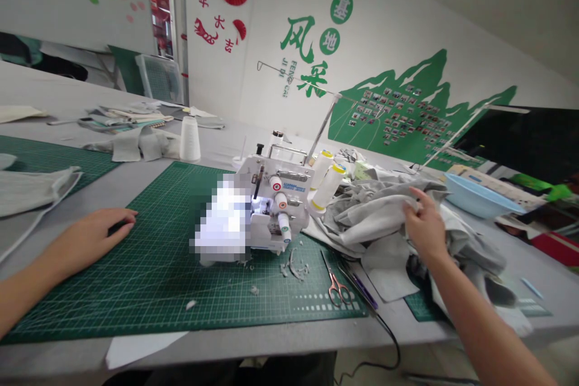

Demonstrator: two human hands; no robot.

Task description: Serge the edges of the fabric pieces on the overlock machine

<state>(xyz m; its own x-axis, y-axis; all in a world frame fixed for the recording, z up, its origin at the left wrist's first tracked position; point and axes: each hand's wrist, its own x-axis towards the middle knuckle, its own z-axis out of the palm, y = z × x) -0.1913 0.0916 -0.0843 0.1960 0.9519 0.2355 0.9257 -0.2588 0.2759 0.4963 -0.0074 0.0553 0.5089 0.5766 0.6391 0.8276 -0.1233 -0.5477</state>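
Observation:
My left hand (93, 235) lies flat, palm down, on the green cutting mat (149, 277), fingers stretched toward the right, holding nothing. My right hand (425, 226) rests on a heap of grey fabric pieces (384, 214) to the right of the white overlock sewing machine (271, 205), fingers curled over an edge of the cloth. Part of the machine's left side is blurred out. Scissors (335, 285) with copper handles lie on the mat between the machine and my right arm.
Thread cones (328, 184) stand behind the machine. A light blue basin (474, 196) sits at the right. A white cone (190, 139), folded grey cloth (136, 145) and papers lie at the back left. A black cable (389, 338) drops over the table's front edge.

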